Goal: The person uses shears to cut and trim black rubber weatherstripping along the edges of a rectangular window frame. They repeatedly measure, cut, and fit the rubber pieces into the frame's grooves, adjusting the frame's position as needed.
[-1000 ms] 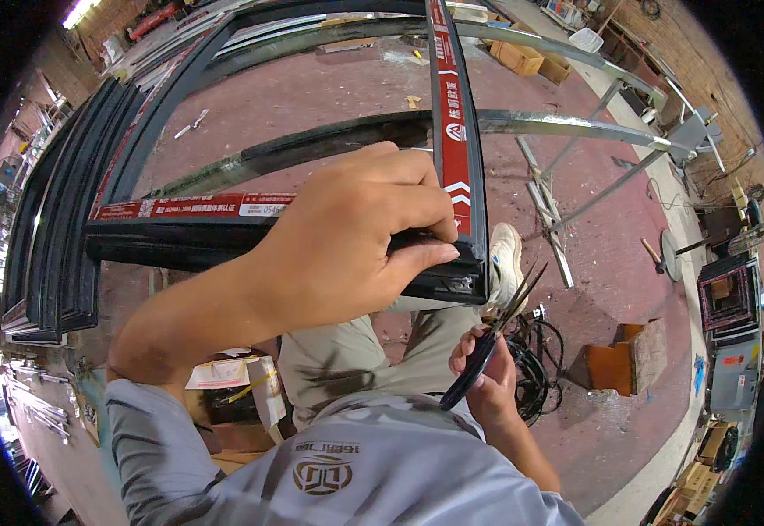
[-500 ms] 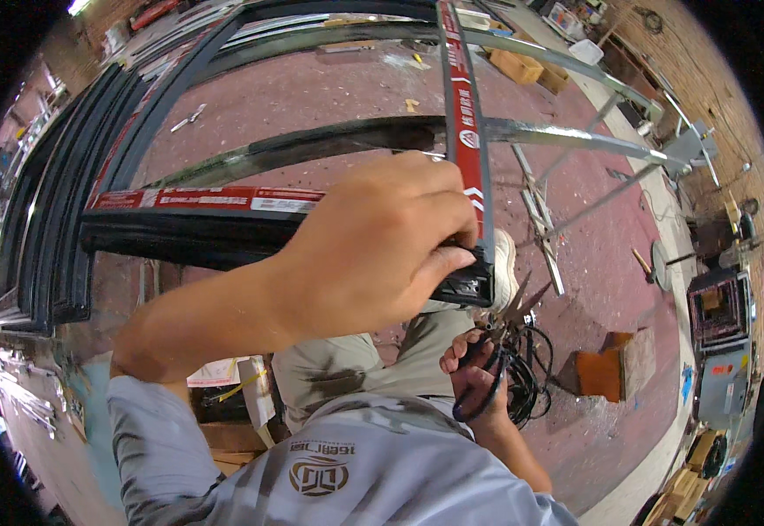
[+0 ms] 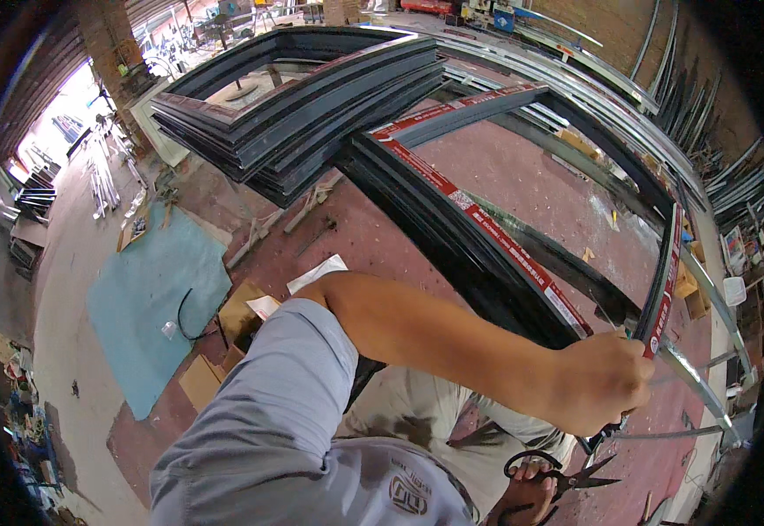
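One dark frame [image 3: 487,241], near corner in closed left hand [image 3: 604,383], right hand [image 3: 529,493] gripping scissors [image 3: 566,481] (blades parted) just below

left fingers [image 3: 634,393]: gripping black frame [image 3: 463,254] at corner | right fingers [image 3: 533,470]: holding spread scissors [image 3: 566,481]

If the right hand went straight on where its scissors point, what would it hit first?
The way looks free: beyond the scissors in the right hand, reddish floor shows along that line, though depth is unclear.
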Available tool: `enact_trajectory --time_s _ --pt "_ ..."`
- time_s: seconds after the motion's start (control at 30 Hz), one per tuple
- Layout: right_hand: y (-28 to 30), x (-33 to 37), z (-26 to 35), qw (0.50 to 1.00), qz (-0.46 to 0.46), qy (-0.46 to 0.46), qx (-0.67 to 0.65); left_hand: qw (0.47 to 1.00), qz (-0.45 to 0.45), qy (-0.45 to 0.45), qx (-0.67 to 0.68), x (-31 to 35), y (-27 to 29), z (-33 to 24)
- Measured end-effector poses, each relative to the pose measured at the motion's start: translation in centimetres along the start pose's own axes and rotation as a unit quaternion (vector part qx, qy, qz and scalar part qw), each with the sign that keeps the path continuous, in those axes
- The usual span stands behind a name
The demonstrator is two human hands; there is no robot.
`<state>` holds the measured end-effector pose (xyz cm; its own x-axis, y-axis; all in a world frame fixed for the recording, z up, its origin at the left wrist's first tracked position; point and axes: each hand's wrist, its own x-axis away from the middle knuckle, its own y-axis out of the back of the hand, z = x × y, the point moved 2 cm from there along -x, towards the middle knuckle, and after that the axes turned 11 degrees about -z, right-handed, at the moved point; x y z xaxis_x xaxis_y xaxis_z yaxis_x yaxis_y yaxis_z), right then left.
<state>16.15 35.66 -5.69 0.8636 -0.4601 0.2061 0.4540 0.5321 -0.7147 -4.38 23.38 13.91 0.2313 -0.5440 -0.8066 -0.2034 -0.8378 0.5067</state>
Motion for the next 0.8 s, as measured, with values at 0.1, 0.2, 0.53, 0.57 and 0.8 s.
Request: enact_trajectory --time_s 0.1,0.2,0.53,0.57,0.8 --pt "0.0 -0.4 0.1 1.000 -0.009 -0.002 0.001 1.000 -0.012 -0.002 0.006 0.1 0.0 0.2" --pt "0.3 -0.1 1.1 0.999 -0.033 0.014 -0.003 1.000 0.009 -0.002 0.019 -0.7 -0.9 0.0" --pt "-0.7 -1.0 -0.2 0.998 -0.056 0.003 0.016 0.997 0.004 0.018 0.069 -1.2 0.7 1.0" --pt "-0.6 -1.0 -0.1 0.997 -0.072 -0.001 0.017 0.998 0.003 0.016 0.065 -1.4 0.4 1.1" --pt "0.4 -0.4 -0.9 0.996 -0.090 0.014 0.027 0.998 0.034 -0.021 0.058 -1.2 0.6 0.8"
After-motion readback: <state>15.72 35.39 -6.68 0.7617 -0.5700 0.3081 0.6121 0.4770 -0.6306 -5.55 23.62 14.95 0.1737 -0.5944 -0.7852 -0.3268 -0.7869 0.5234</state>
